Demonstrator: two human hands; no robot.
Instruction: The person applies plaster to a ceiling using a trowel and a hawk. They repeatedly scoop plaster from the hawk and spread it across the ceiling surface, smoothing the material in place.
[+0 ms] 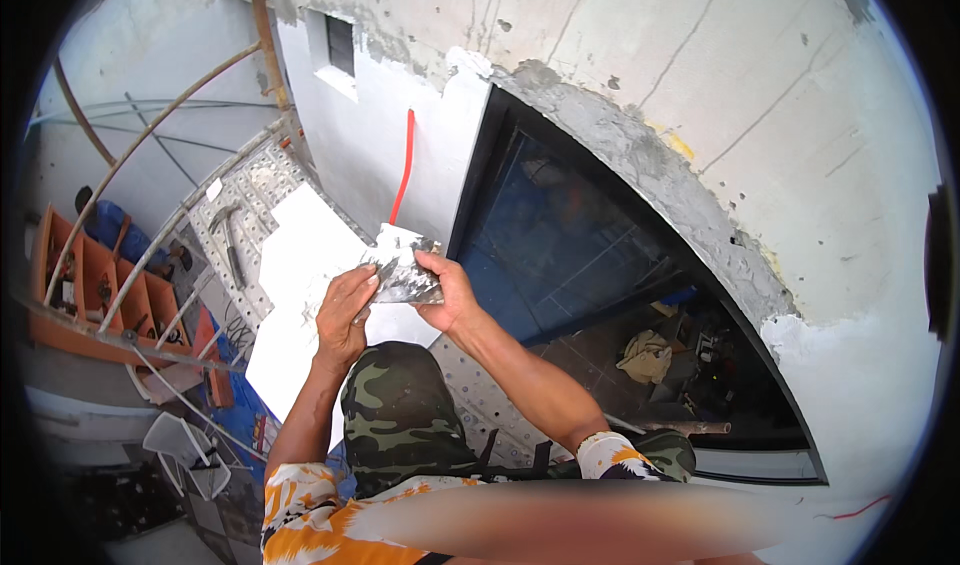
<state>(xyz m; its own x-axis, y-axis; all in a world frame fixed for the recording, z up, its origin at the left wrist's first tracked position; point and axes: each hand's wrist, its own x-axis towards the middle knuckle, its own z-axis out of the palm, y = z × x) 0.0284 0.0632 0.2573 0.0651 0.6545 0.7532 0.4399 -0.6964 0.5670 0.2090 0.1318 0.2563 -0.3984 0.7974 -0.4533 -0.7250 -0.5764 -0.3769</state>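
Nearest the camera is a shirt (300,505) with orange, white and black bits, beside a big blurry patch. Above it, the left hand (345,310) and the right hand (452,290) grip a flat plate (408,270) with gray and white smears. The left fingers hold its left edge, and the right thumb lies on top near its right edge. Under the plate, just past a knee in camouflage pants (400,415), is a white sheet (300,245) on a dotted metal surface (285,167). A hammer (233,253) lies near that surface's left edge. A red tube (406,170) comes down by the white wall (350,135) to the plate's top edge; I cannot tell if they touch. Beyond the surface's left edge sit an orange box (110,275) with dividers and a white basket (190,455).
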